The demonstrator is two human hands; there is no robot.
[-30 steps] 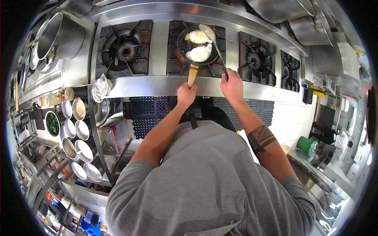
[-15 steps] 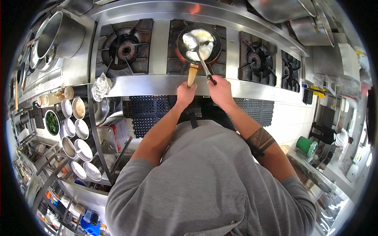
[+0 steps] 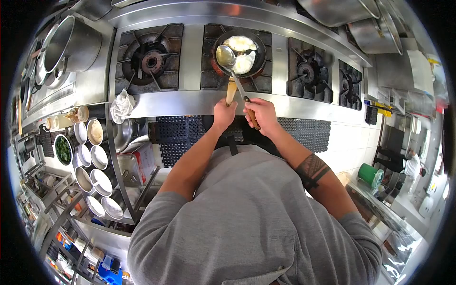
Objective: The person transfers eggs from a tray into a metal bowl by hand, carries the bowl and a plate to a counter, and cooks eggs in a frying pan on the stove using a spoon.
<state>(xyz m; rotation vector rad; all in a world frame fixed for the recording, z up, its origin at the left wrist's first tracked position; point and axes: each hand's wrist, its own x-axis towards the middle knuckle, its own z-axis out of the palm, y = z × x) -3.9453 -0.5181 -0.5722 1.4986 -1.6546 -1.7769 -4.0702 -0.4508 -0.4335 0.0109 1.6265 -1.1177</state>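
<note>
A dark frying pan (image 3: pixel 260 61) sits over the middle burner with two white fried eggs (image 3: pixel 244 62) in it. My left hand (image 3: pixel 224 114) is closed around the pan's pale wooden handle (image 3: pixel 231 90). In my right hand (image 3: pixel 262 115) is a long metal spoon (image 3: pixel 225 56), gripped by its brown handle. The spoon's bowl lies at the pan's left side, beside the eggs; whether it touches the pan's bottom I cannot tell.
Burners stand on both sides, a left one (image 3: pixel 152 61) and a right one (image 3: pixel 306 70). A crumpled white cloth (image 3: pixel 122 105) hangs at the stove's front left edge. Several round containers, one of greens (image 3: pixel 63 149), fill the left rack. Another person (image 3: pixel 412 166) is far right.
My right hand has drawn back toward my body and turned its grip. The spoon's bowl has shifted slightly down and left in the pan. My left hand stays on the pan handle.
</note>
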